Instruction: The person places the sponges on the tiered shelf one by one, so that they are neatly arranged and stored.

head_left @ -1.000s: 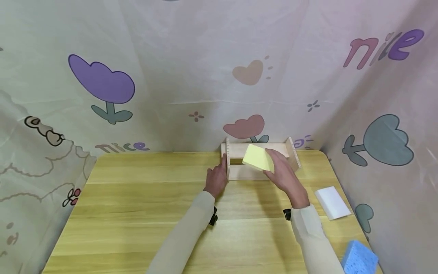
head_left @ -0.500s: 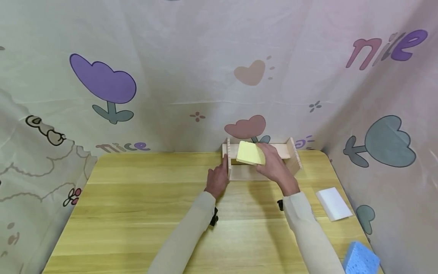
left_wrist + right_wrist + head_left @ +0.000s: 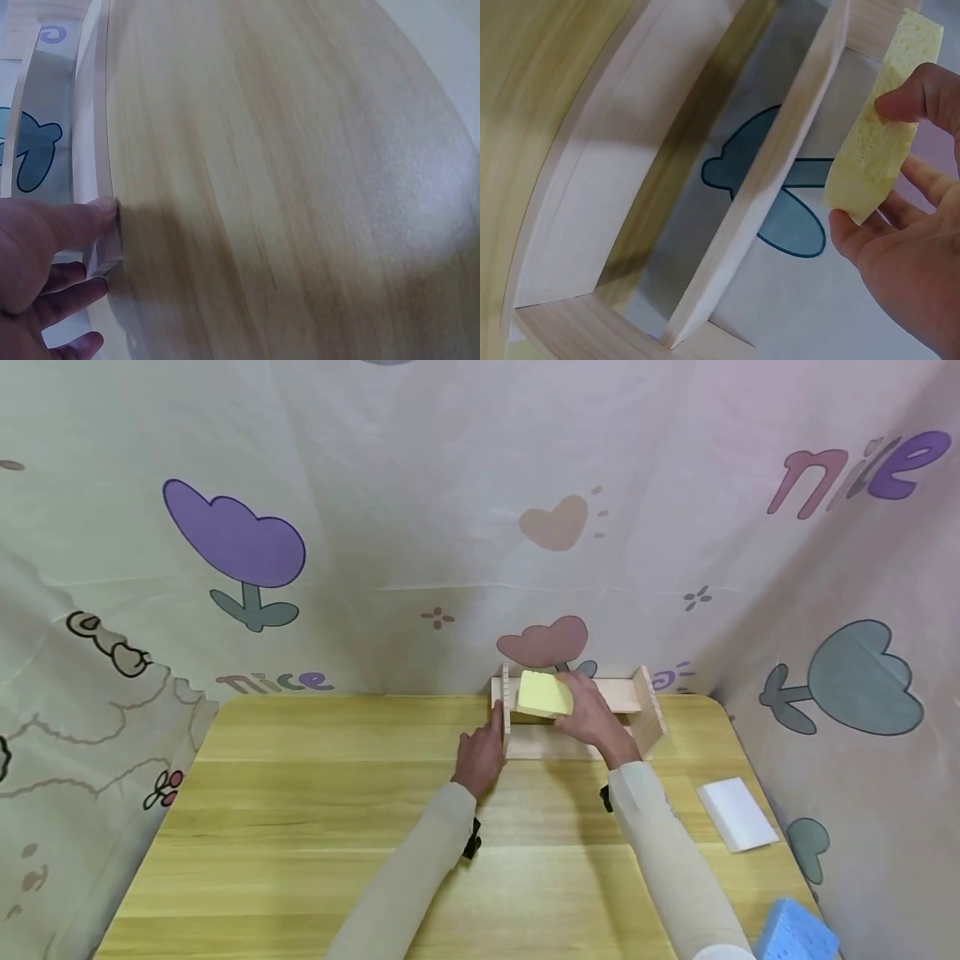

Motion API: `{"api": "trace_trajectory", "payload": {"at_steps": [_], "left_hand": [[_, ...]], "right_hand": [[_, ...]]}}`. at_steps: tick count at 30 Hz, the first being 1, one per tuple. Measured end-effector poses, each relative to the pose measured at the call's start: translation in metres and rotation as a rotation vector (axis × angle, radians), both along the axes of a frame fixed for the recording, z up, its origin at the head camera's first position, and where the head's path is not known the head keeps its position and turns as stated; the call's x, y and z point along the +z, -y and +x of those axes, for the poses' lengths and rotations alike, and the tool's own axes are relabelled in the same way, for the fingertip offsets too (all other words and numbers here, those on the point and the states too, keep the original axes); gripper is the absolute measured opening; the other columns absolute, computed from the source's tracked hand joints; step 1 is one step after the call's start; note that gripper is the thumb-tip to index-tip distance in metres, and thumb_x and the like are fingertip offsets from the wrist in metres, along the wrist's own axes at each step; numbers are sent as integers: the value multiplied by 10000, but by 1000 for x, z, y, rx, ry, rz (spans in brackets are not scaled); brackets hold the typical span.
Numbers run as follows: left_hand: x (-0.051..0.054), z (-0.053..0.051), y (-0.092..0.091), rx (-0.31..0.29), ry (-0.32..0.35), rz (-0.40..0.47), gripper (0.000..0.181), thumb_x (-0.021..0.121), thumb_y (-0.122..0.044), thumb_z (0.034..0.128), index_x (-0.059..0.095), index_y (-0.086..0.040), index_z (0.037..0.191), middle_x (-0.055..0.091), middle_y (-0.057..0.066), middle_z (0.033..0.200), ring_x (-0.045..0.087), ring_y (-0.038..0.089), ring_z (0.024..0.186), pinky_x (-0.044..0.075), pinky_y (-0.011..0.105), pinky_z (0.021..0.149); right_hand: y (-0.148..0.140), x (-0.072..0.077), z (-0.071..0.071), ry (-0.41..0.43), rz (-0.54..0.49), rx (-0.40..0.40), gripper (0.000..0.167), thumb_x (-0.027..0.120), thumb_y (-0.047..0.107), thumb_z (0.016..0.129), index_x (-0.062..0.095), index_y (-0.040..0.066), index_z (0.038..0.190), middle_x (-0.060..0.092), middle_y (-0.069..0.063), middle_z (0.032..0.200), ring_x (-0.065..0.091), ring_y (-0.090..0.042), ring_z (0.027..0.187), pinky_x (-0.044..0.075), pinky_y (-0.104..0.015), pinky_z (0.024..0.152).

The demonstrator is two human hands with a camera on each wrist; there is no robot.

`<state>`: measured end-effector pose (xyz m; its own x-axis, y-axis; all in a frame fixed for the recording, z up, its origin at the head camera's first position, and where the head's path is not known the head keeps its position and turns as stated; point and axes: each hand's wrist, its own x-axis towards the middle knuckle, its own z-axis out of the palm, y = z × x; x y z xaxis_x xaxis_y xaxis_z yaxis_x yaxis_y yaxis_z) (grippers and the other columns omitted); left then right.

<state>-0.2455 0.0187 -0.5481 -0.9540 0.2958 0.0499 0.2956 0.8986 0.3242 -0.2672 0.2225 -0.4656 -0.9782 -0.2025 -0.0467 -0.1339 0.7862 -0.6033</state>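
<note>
A small pale wooden shelf stands at the back of the table against the printed cloth. At its left end panel, my left hand holds the lower front corner; in the left wrist view the thumb lies on the bottom board's edge, with fingers on the panel's other side. A yellow sponge is pinched between the thumb and fingers of my right hand, above the left half of the shelf. In the right wrist view, the sponge is beside the upper board, apart from it.
On the table's right side lies a white folded card or block. Nearer the front right corner sits a blue sponge. Printed cloth hangs behind the wooden table and at both sides.
My right hand has carried the yellow sponge left, toward the shelf's left end, and turned it more level. My left hand stays at the shelf's left panel.
</note>
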Motion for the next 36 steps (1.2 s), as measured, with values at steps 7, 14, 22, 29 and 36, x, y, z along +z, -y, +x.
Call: {"api": "trace_trajectory", "payload": {"at_steps": [7,14,22,29,36], "left_hand": [[-3,-2,-2,4,-6,2,1077,808,-172,751,66,-71,1525,698,85,1063,654,218,802,484,388,714],[0,-1,-2,10,8,-11,1070,804,-173,757,65,-73,1526,697,86,1072,657,223,822,494,414,750],[-1,0,-2,2,3,-59,1117,826,-230,733,53,-69,1523,701,87,1060,663,220,823,501,408,733],[-1,-1,-3,14,-9,-85,1104,816,-233,746,51,-72,1525,707,77,1035,661,213,797,513,418,737],[-2,-1,-4,17,-28,-60,1052,797,-187,764,78,-69,1524,706,65,999,647,205,764,498,387,674]], "right_hand": [[0,-5,-9,-11,2,-3,755,628,-11,714,379,72,1422,289,-173,1493,270,-361,1386,341,-543,1065],[9,-8,-18,-23,16,18,751,622,-25,710,385,65,1417,313,-175,1471,282,-350,1374,343,-522,1070],[13,-15,-23,-34,27,22,732,631,-46,712,396,41,1400,326,-189,1466,262,-357,1389,312,-517,1099],[14,-17,-26,-35,11,29,713,604,-53,724,393,46,1398,337,-174,1457,281,-352,1378,330,-512,1086],[13,-23,-29,-53,-6,36,725,588,-62,704,404,46,1396,382,-152,1423,321,-323,1357,325,-491,1093]]}}
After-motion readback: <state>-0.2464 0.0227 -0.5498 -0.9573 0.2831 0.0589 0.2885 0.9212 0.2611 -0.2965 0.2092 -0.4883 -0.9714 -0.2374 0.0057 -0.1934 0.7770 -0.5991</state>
